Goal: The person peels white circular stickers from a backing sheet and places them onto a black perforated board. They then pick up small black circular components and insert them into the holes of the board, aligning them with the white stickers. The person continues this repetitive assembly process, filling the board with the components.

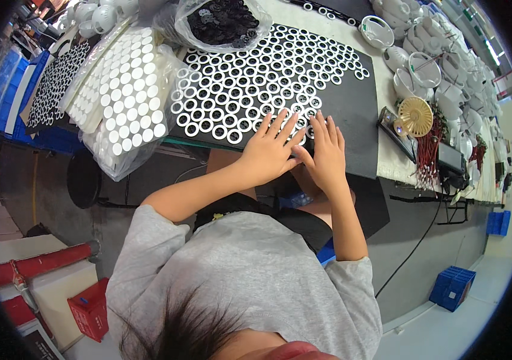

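Observation:
Many white rings with dark centres (235,109) lie spread close together over a black mat (355,126) on the table. At the near edge of this spread, my left hand (270,150) rests flat with its fingers stretched forward onto the rings. Beside it my right hand (326,150) lies palm down, fingers straight, at the right border of the rings. The two thumbs come close together, and rings show around the fingertips. Neither hand grips anything; what lies under the palms is hidden.
A clear bag of black parts (223,24) stands behind the rings. Sheets of white round stickers (133,90) lie to the left, partly in plastic. White dome-shaped housings (424,69) pile up at the right, near a yellow fan-like disc (415,116) and red wires (429,159).

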A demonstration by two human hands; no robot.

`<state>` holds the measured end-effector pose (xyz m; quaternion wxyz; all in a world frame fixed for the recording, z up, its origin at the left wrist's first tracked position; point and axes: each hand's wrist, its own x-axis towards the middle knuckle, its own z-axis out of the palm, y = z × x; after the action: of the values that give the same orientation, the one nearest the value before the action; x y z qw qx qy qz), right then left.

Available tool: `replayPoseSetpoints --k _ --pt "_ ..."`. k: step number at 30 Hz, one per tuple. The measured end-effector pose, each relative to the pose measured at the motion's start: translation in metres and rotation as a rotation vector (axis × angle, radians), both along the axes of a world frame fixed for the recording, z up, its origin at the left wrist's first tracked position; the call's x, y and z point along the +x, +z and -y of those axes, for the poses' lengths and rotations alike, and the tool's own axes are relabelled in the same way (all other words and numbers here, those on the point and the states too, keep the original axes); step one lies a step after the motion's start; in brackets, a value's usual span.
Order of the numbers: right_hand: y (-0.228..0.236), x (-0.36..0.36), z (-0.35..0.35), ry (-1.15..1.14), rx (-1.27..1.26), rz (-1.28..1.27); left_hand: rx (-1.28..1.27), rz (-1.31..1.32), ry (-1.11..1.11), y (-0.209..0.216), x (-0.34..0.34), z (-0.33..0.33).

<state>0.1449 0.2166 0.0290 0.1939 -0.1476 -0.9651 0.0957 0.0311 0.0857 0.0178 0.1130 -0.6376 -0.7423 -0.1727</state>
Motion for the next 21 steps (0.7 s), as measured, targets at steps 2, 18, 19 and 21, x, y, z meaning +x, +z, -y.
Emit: replayPoseSetpoints --k 2,18,19,21 --pt "0.0 -0.001 0.0 -0.005 0.012 0.012 -0.011 -0.01 -0.001 0.002 0.0 0.001" --pt "0.005 0.035 0.012 -0.001 -0.049 0.022 0.04 0.053 0.009 0.001 0.0 0.001" --pt "0.003 0.039 0.014 0.002 -0.067 0.01 0.043 0.046 0.013 0.0 0.0 0.001" --pt "0.002 0.046 0.02 0.018 -0.096 -0.003 0.048 0.043 0.019 -0.001 -0.001 0.001"
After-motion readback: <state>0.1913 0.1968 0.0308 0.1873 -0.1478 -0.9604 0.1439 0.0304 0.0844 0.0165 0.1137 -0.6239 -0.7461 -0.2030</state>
